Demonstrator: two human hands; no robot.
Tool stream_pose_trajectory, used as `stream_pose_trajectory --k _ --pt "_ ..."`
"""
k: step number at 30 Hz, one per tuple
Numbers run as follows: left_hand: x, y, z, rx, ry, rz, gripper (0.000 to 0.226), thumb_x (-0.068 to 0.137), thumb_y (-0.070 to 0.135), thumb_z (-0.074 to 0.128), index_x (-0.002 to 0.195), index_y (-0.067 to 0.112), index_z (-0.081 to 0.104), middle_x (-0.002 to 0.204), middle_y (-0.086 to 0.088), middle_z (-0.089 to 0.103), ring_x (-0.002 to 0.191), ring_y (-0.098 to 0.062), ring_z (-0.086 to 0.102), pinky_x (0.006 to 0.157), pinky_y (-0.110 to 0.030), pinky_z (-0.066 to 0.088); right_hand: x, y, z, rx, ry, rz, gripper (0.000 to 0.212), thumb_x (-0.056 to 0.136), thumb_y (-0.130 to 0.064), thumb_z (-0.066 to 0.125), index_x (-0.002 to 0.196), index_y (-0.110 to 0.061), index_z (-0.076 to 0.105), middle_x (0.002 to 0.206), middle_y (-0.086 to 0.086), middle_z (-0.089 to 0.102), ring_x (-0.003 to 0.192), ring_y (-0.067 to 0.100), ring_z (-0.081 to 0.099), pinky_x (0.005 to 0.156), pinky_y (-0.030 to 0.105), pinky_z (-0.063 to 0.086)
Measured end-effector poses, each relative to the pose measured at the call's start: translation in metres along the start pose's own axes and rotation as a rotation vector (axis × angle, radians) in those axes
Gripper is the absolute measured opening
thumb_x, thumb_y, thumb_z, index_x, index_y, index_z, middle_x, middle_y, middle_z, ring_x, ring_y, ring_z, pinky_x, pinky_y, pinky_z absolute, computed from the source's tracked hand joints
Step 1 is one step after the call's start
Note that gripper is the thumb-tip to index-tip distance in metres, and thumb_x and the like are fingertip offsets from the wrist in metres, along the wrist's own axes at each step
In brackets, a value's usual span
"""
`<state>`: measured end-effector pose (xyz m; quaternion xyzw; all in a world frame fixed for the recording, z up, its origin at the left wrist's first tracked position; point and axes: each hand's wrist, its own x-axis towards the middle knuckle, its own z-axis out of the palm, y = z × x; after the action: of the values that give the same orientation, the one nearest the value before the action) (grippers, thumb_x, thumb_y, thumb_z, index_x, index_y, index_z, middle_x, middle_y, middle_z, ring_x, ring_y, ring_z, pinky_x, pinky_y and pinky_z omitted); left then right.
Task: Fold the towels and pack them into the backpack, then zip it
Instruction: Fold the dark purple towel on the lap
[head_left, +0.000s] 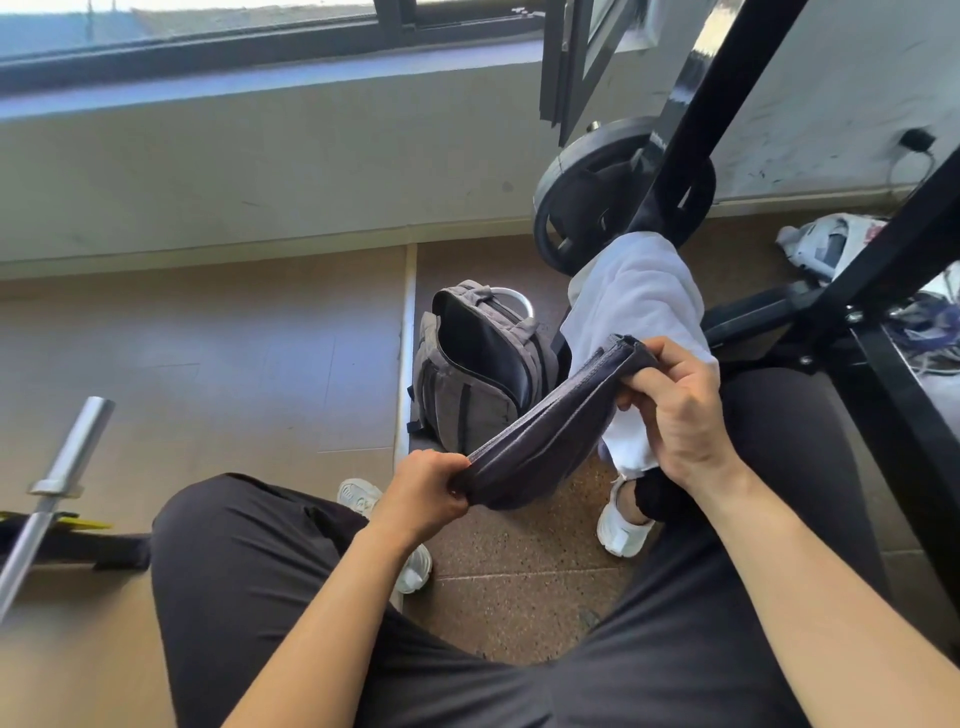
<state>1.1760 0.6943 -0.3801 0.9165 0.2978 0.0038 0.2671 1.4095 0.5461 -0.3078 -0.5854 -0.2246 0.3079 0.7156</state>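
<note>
Behind the grey backpack (480, 374) and to its right rises the black steel rack (727, 93), with a weight plate (587, 192) at its foot by the wall. Just right of the backpack a white towel (639, 312) hangs down, its upper end hidden behind the rack's bar. The backpack itself stands upright on the floor, beyond my knees, main compartment unzipped and gaping. Nearer me, overlapping its lower right corner, a folded dark grey towel (550, 431) is stretched between my hands. Well left of the backpack lies a barbell's steel sleeve (72, 452). My left hand (426, 488) pinches the dark towel's near end with curled fingers; my right hand (680, 410) grips its far end.
</note>
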Motion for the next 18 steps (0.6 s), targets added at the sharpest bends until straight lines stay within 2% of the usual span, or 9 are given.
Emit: stream_pose_trajectory --k 2,4,8,9,11,12,13,15,18 --pt "0.0 -0.002 0.001 0.072 0.073 -0.03 0.015 0.082 0.017 0.074 0.094 0.025 0.077 0.074 0.011 0.056 0.071 -0.008 0.048 0.057 -0.019 0.027 0.0 0.0 0.0 0.006 0.002 0.004 0.025 0.093 0.012 0.051 0.087 -0.007 0.066 0.074 0.008 0.06 0.064 0.017 0.054 0.062 0.025 0.049" --pt "0.0 -0.005 0.001 0.092 0.164 -0.082 0.019 0.085 0.021 0.072 0.099 0.031 0.078 0.078 0.008 0.06 0.075 -0.015 0.054 0.057 -0.023 0.03 -0.001 -0.003 0.0 -0.009 0.008 0.001 0.022 0.094 0.011 0.052 0.089 -0.006 0.066 0.074 0.008 0.059 0.064 0.016 0.054 0.062 0.027 0.049" --pt "0.002 -0.019 0.001 -0.051 0.351 -0.173 0.025 0.082 0.012 0.075 0.099 0.03 0.082 0.082 0.008 0.055 0.081 -0.023 0.059 0.075 -0.032 0.037 -0.002 -0.005 -0.003 -0.201 0.06 -0.065 0.011 0.095 0.003 0.061 0.092 -0.006 0.068 0.071 -0.001 0.063 0.064 0.007 0.059 0.063 0.021 0.051" --pt "0.003 -0.023 -0.002 -0.061 0.413 -0.193 0.025 0.081 0.011 0.076 0.096 0.029 0.082 0.085 0.006 0.059 0.088 -0.023 0.06 0.081 -0.031 0.031 -0.002 -0.005 -0.004 -0.279 0.063 -0.091 0.005 0.094 0.0 0.065 0.094 -0.005 0.068 0.075 0.002 0.067 0.068 0.008 0.063 0.066 0.022 0.054" --pt "0.005 -0.031 -0.008 -0.058 0.504 -0.235 0.024 0.081 0.008 0.076 0.093 0.028 0.082 0.091 0.003 0.066 0.1 -0.018 0.059 0.084 -0.026 0.02 -0.001 -0.002 -0.009 -0.419 0.076 -0.135 0.008 0.09 -0.007 0.073 0.097 -0.003 0.07 0.085 0.009 0.072 0.076 0.013 0.069 0.072 0.025 0.058" --pt "0.005 -0.035 -0.013 -0.084 0.49 -0.253 0.025 0.082 0.007 0.074 0.094 0.027 0.082 0.093 0.004 0.068 0.101 -0.015 0.059 0.087 -0.027 0.022 -0.001 0.0 -0.011 -0.499 0.08 -0.162 0.011 0.088 -0.011 0.076 0.095 -0.006 0.071 0.083 0.007 0.073 0.073 0.012 0.069 0.07 0.022 0.057" --pt "0.005 -0.039 -0.016 -0.151 0.438 -0.267 0.026 0.083 0.003 0.071 0.095 0.025 0.081 0.092 0.005 0.071 0.098 -0.013 0.062 0.091 -0.03 0.032 -0.001 0.002 -0.011 -0.591 0.086 -0.19 0.011 0.085 -0.015 0.079 0.092 -0.01 0.072 0.079 0.004 0.072 0.069 0.009 0.067 0.065 0.017 0.053" --pt "0.003 -0.044 -0.021 -0.276 0.302 -0.29 0.032 0.081 -0.005 0.064 0.095 0.018 0.081 0.084 0.004 0.074 0.081 -0.013 0.066 0.086 -0.037 0.054 -0.002 0.005 -0.009 -0.72 0.101 -0.217 0.013 0.081 -0.024 0.082 0.087 -0.019 0.072 0.08 0.002 0.068 0.066 0.006 0.062 0.062 0.011 0.048" --pt "0.003 -0.05 -0.028 -0.201 0.21 -0.277 0.039 0.074 -0.009 0.061 0.089 0.021 0.081 0.066 0.013 0.066 0.06 -0.005 0.059 0.067 -0.029 0.053 -0.003 0.004 -0.006 -0.689 0.057 -0.204 0.016 0.081 -0.034 0.081 0.082 -0.026 0.067 0.092 0.004 0.064 0.08 0.003 0.063 0.073 0.014 0.049"
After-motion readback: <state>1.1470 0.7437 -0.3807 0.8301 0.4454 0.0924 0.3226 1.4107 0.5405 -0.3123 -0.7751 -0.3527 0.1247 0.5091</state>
